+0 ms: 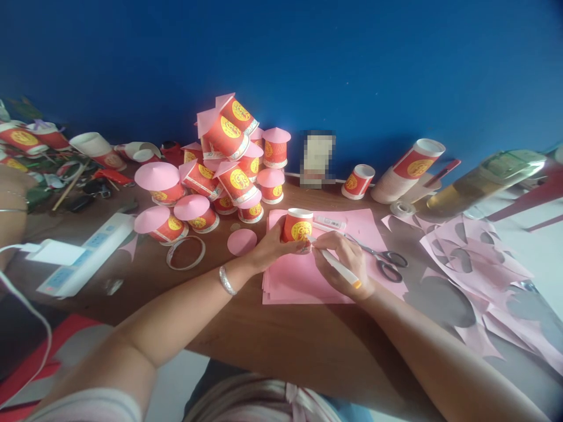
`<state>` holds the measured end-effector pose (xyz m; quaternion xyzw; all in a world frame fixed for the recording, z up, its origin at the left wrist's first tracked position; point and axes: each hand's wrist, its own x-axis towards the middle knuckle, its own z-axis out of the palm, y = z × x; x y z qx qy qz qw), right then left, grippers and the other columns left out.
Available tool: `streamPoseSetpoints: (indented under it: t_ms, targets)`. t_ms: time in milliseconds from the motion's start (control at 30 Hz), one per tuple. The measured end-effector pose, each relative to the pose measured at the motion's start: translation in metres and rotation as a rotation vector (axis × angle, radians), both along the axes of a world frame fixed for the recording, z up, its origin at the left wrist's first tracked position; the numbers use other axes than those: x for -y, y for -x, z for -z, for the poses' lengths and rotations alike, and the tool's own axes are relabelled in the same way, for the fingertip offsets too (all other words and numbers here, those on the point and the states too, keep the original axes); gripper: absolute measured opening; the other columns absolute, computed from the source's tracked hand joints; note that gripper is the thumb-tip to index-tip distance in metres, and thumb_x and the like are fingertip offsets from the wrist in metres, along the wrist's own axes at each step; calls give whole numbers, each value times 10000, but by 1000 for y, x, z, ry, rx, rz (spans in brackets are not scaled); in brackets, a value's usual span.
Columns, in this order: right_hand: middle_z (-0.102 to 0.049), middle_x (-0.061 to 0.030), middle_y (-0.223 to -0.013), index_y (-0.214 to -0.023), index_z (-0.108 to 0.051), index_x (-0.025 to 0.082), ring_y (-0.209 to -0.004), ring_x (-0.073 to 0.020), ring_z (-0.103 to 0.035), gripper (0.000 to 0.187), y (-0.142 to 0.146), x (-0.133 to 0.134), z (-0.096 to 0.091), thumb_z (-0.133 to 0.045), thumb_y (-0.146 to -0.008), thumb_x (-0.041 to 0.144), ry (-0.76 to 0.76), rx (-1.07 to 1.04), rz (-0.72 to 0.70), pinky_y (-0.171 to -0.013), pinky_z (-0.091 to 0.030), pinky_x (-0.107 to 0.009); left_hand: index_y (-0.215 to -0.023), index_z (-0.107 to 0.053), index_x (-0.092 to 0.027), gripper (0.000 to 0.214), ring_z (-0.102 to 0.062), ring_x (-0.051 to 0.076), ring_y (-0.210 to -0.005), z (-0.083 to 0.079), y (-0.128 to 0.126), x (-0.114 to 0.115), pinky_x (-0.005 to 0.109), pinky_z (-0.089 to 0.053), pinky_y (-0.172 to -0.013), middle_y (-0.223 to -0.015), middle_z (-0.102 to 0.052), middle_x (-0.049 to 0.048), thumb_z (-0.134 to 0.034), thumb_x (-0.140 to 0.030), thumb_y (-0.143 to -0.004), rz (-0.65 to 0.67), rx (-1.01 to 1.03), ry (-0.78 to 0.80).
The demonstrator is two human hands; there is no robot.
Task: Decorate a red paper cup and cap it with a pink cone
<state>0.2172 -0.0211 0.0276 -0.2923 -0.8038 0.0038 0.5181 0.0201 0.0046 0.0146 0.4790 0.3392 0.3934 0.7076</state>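
Note:
My left hand (279,243) is wrapped around a red paper cup (299,224) with a yellow round emblem and a white rim, its mouth facing up. In my right hand (342,258) is a slim white pen-like tool (341,269) with a yellow-orange end. Its tip meets the lower front of the cup; whether that is a blade or a nib I cannot tell. Under both hands lies a stack of pink paper (290,287). Scissors (387,264) with dark handles rest on its right side, and a white labelled tube (329,223) lies behind the cup.
Several red cups with pink cone tops (237,181) are piled at the back left. A pink paper disc (241,242), tape roll (402,209), upright cup (364,181), leaning cup stack (409,170) and bottle (484,181) surround the work. Paper offcuts (484,264) and a power strip (88,255) flank it.

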Motion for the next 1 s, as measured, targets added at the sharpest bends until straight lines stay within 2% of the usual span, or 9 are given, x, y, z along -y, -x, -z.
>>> streamPoseSetpoints:
  t_ms: [267, 567, 1000]
  targets:
    - [-730, -12, -808, -993, -577, 237, -688, -144, -734, 154, 2, 1, 0, -605, -938, 95, 0, 36, 26, -619, -587, -249, -1289, -557, -203, 662, -676, 295, -1166, 1, 0, 0, 495, -601, -989, -1148, -690, 87, -899, -378, -750, 0, 2, -8]
    - [-735, -10, -821, -995, -605, 239, -724, -149, -745, 143, 2, -1, 2, -594, -951, 104, -1, 31, 37, -655, -605, -261, -1293, -539, -191, 682, -658, 296, -1185, -8, -1, 2, 483, -610, -981, -1216, -659, 101, -897, -402, -752, 1, -53, -18]
    - [-732, 1, -802, -987, -590, 238, -675, -140, -727, 191, 2, 0, 2, -607, -915, 62, -12, 20, 92, -637, -584, -252, -1234, -557, -200, 601, -664, 238, -1090, -3, -1, 1, 436, -596, -958, -1094, -671, 59, -896, -348, -760, 9, -2, 0]
